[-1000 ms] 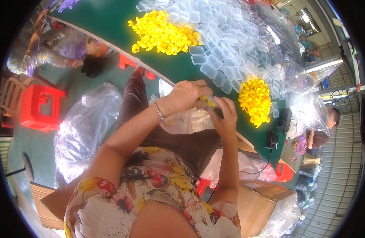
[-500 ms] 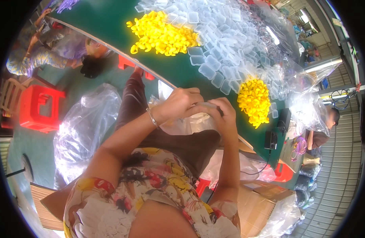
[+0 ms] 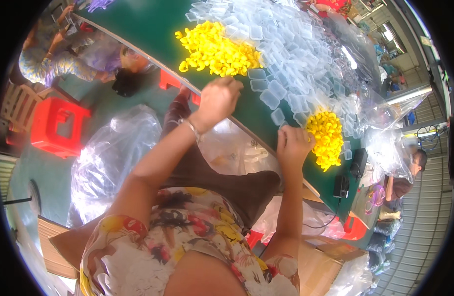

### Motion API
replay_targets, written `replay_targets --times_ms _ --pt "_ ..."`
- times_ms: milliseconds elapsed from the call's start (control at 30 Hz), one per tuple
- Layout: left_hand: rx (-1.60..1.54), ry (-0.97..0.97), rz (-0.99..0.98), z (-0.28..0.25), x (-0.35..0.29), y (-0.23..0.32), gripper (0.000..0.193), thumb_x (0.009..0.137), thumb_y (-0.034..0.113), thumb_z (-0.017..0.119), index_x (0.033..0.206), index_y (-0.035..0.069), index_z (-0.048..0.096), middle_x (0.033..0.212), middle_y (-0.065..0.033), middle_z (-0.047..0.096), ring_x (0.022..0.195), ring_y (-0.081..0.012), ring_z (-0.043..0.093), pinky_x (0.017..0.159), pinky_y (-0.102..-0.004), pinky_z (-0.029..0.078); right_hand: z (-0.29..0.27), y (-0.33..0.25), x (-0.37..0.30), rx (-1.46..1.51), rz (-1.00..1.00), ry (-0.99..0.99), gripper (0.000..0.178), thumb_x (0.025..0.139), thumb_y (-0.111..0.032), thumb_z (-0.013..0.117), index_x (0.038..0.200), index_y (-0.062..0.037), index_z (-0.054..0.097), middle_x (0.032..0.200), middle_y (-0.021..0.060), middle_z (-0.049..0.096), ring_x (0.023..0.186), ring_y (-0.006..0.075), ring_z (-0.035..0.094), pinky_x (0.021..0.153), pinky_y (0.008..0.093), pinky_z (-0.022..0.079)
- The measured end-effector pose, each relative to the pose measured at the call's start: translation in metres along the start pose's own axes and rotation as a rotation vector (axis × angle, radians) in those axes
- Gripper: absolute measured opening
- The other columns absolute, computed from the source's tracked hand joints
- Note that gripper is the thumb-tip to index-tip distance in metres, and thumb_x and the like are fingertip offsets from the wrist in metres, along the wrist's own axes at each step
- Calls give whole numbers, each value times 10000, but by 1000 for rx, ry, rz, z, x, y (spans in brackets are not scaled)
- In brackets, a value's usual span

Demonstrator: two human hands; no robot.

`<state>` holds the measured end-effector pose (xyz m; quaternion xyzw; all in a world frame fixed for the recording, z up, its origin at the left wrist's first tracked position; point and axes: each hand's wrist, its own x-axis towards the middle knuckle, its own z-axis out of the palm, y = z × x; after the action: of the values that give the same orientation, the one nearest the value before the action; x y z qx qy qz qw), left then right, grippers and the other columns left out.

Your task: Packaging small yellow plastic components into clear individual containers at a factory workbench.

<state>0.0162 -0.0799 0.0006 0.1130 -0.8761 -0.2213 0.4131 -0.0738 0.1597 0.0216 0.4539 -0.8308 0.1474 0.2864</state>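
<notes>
Here we are at the green worktop (image 3: 259, 116), its near edge slanting across in front of me, and both my hands are at that edge. My left hand (image 3: 219, 101) is just over the near edge, knuckles up, fingers curled well in, right beside the bigger yellow pile (image 3: 217, 49). Whether anything sits inside those fingers, I cannot tell; the back of the hand hides it. A bracelet (image 3: 191, 129) circles that wrist.

Over to my right hand (image 3: 293, 140): fingers bent and bunched, over the worktop's near side, fingertips right at the left side of the smaller yellow pile (image 3: 325, 140). Pale clear plastic shows by the thumb side, but I cannot tell whether the fingers grip it or any yellow piece.

Between the two piles and beyond, the clear boxes (image 3: 291, 54) sprawl in a broad heap toward the worktop's far edge, a few lying loose on the near side. Down by the right end, a black device (image 3: 341, 186) stands near the edge with a cable (image 3: 321, 224) trailing off. Off the left side, on the floor, a big clear bag (image 3: 113, 167) and a red stool (image 3: 59, 129).
</notes>
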Motion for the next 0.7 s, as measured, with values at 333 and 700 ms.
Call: replay_targets --times_ms 333,700 --pt "404 -191 -79 33 48 -26 145 787 74 622 916 80 687 991 -129 629 938 -279 663 753 -380 556 12 -27 -4 169 -27 20 174 789 -113 721 952 -131 661 890 34 654 877 238 607 928 428 355" --pt "83 -215 73 17 26 -11 94 819 89 686 901 48 708 934 -126 652 807 -313 669 723 -379 552 -11 59 -23 255 306 144 121 779 -73 705 894 -100 677 840 67 664 809 262 633 762 410 420"
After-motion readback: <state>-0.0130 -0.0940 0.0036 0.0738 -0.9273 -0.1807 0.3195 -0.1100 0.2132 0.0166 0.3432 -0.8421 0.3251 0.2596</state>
